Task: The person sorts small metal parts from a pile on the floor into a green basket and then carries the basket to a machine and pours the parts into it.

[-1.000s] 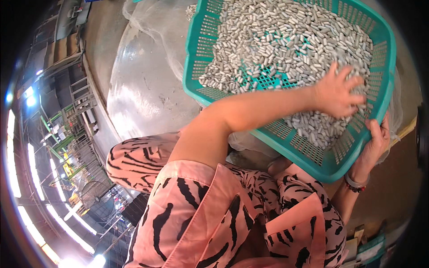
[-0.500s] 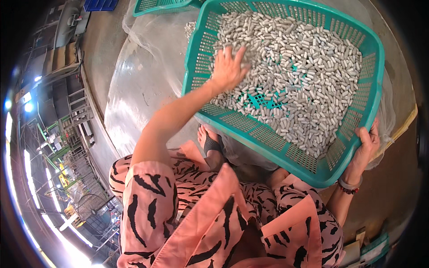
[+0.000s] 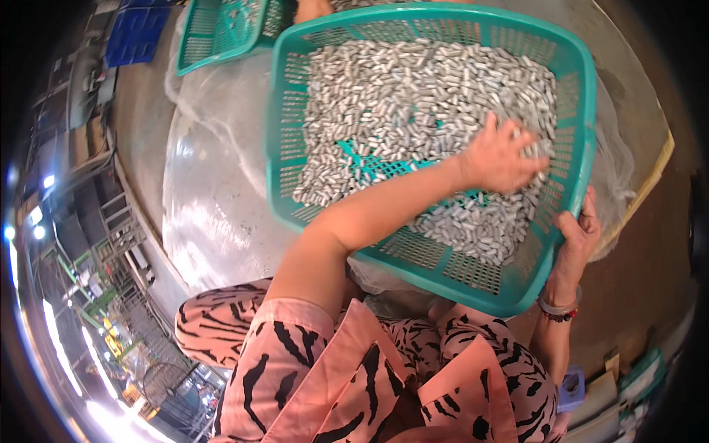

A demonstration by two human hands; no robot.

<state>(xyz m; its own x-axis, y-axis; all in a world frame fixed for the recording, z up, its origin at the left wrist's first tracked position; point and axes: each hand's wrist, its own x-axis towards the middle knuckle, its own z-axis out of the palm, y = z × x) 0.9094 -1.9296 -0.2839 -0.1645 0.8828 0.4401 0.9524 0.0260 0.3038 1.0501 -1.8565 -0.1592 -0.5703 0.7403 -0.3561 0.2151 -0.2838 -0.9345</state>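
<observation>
A large green plastic basket [image 3: 428, 275] with slotted walls holds many small grey-white cylindrical pieces [image 3: 421, 81]. My left hand [image 3: 506, 156] reaches across it, fingers spread over the pieces in the right part; they are slightly blurred, and I see nothing gripped. The basket's right front rim is in the grasp of my right hand [image 3: 580, 232], whose fingertips are partly hidden behind it. Between the pieces, the basket's green mesh bottom [image 3: 377, 166] shows through near the middle.
Another green basket [image 3: 221, 55] with some pieces stands at the far left, close to part of another person's hand [image 3: 314, 9]. A blue crate [image 3: 136, 33] lies beyond it. Clear plastic sheeting [image 3: 214, 199] covers the surface beneath. A purple plastic item [image 3: 572, 389] is at lower right.
My left hand has swept from the basket's left part to its right part. The bare mesh patch has changed shape. In view, the basket sits further left; a second basket shows more.
</observation>
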